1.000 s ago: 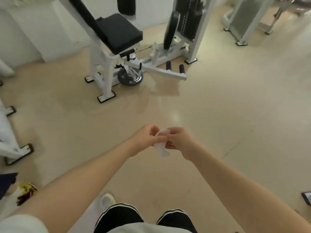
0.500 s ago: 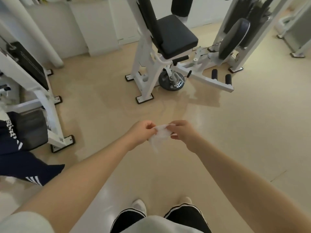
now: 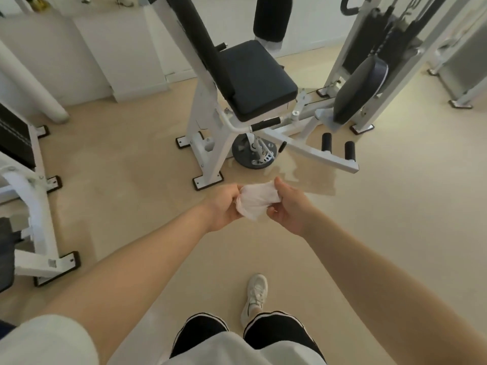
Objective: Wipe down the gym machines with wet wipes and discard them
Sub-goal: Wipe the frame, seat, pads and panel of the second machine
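A white wet wipe (image 3: 257,200) is stretched between both hands at chest height over the beige floor. My left hand (image 3: 224,206) grips its left edge and my right hand (image 3: 288,206) pinches its right edge with thumb up. Straight ahead stands a white gym machine (image 3: 210,122) with a black padded seat (image 3: 257,77) and black backrest, about a step beyond the hands.
A second white machine frame (image 3: 39,222) stands at the left, with black feet on the floor. A weight stack tower (image 3: 374,43) rises at the right behind a round black pad (image 3: 361,90). My white shoe (image 3: 254,299) steps forward on open beige floor.
The view has swung left and closer to the seated machine. The hands have pulled the crumpled wipe wider apart, so it is now spread between them.
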Motion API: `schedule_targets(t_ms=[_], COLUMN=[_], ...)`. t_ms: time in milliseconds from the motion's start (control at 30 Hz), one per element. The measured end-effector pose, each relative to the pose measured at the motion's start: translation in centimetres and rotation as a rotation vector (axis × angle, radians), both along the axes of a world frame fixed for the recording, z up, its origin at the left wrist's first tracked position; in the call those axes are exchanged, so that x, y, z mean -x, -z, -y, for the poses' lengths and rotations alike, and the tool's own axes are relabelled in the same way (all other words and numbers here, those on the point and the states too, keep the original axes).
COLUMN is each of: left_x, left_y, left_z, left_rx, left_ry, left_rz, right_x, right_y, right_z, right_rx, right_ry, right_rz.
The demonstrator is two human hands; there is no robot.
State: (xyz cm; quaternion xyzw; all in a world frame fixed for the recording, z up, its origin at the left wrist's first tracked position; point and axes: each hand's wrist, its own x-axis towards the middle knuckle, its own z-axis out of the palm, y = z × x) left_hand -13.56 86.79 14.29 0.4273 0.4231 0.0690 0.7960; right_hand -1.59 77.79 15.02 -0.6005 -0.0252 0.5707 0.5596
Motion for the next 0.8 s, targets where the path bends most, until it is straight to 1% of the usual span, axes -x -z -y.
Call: schedule_targets(t_ms=[67, 100, 133, 233, 267, 300, 333, 400, 500, 533, 567, 633, 700, 733, 800], left_x=[-3.7, -5.4, -7.1, -9.8, -10.7, -11.6, -12.5, -14.4, -17.5, -18.7, -20.1, -22.6, -25.1, -26.3, -28.6], left_y=[-0.9, -1.3, -1.5, -1.7, -1.4, -1.0, -0.8, -0.1, 1.3, 1.5, 1.7, 1.6, 1.3, 1.0, 0.8], left_z=[-2.7, -4.1, -5.9, -9.8, -11.4, -13.0, -14.8, -18.8, -25.4, -27.7, -29.9, -34.0, -37.4, -38.8, -41.2], left_rx=[0.07, 0.085, 0.058, -0.231, -0.296, -0.321, -0.319, -0.294, -0.272, -0.263, -0.256, -0.246, -0.24, -0.225, -0.175], left_ry=[-0.099, -0.108, -0.068, 0.228, 0.287, 0.304, 0.288, 0.226, 0.143, 0.102, 0.07, 0.05, 0.048, 0.038, 0.004], left_rz=[-0.002, 0.019, 0.019, -0.119, -0.141, -0.132, -0.109, -0.053, -0.034, -0.034, -0.04, -0.068, -0.064, -0.058, -0.061], right_x=[-3.9, -5.8, -7.9, -12.0, -13.3, -14.6, -15.8, -18.5, -22.4, -23.7, -24.8, -26.7, -28.7, -29.8, -31.7], right_y=[-0.7, -1.1, -1.4, -1.7, -1.7, -1.7, -1.7, -1.4, -0.8, -0.7, -0.7, -0.7, -0.5, -0.3, -0.1], right_z=[-2.7, -4.1, -5.8, -9.4, -10.9, -12.4, -13.8, -17.1, -22.3, -24.2, -26.2, -30.1, -33.8, -35.6, -38.5], right_rx=[0.029, 0.034, 0.034, 0.013, 0.003, -0.013, -0.023, -0.027, 0.063, 0.09, 0.102, 0.089, 0.031, -0.003, -0.05], right_ry=[-0.004, -0.027, -0.063, -0.098, -0.08, -0.06, -0.056, -0.135, -0.39, -0.439, -0.438, -0.362, -0.261, -0.174, 0.07], right_rz=[0.015, 0.032, 0.039, 0.084, 0.075, 0.064, 0.046, 0.041, 0.196, 0.236, 0.246, 0.188, 0.125, 0.092, -0.028])
